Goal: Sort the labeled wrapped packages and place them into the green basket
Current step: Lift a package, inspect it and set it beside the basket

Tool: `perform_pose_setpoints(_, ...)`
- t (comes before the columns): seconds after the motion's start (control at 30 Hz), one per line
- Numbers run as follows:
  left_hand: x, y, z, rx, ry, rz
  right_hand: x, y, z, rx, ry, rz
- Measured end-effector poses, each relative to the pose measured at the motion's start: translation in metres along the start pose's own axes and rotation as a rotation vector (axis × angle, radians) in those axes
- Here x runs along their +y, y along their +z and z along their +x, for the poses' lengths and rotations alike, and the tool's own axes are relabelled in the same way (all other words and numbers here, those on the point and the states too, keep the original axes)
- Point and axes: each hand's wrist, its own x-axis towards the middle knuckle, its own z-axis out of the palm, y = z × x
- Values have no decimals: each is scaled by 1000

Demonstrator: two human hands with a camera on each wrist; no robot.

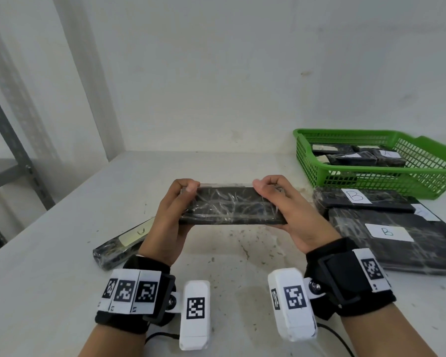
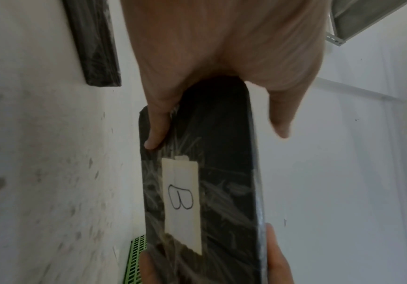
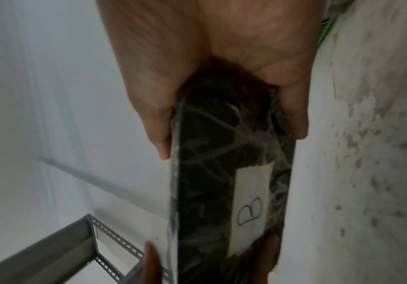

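Observation:
A flat black package wrapped in clear film is held above the table between both hands. My left hand grips its left end and my right hand grips its right end. Its far face carries a paper label marked B, which also shows in the right wrist view as the label. The green basket stands at the back right with several wrapped packages inside.
Two flat packages labeled B lie stacked on the table right of my hands, in front of the basket. Another wrapped package lies to the left. A grey metal shelf frame stands at far left.

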Motion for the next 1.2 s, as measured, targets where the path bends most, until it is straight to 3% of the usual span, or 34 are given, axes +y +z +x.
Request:
perform_pose_setpoints(0.13, 0, 1, 1, 27, 35, -15, 5, 2, 3, 23, -25, 8)
perform_pose_setpoints(0.33, 3, -2, 0, 82, 84, -8, 2, -2, 3, -85, 197, 234)
perform_pose_setpoints(0.43, 2, -3, 2, 130, 63, 1, 3, -5, 5, -44, 103, 293)
perform_pose_setpoints(0.63, 0, 2, 2, 80, -171, -30, 2, -12, 5, -42, -13, 284)
perform_pose_setpoints(0.77, -2, -2, 4, 105, -157, 14, 4, -17, 7, -132, 28, 279)
perform_pose_setpoints(1.0, -1, -3, 3, 92, -192, -6, 5, -19, 9, -16, 28, 261)
perform_pose_setpoints(1.2, -1, -5, 5, 149, -171, 48, 4, -17, 7, -63, 59, 207)
